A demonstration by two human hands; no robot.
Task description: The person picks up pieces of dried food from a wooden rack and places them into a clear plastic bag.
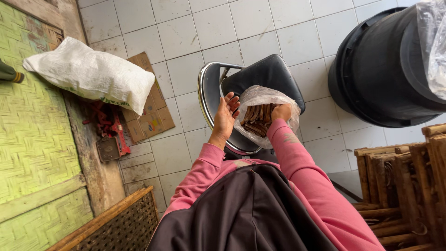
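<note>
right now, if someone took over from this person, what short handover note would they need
Left hand: open, palm up, fingers spread beside the clear plastic bag, holding nothing.
Right hand: reaching into the bag's mouth; whether it grips anything is hidden.
The bag sits on the black chair and holds brown sticks.
Done: bag open, partly filled.
Left: cannot tell how many sticks remain.

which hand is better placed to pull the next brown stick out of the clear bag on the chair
Probably the right hand: it is already at the mouth of the clear plastic bag, right by the brown sticks. The left hand is open beside the bag's other edge, palm facing it, better suited to steadying it.
</note>
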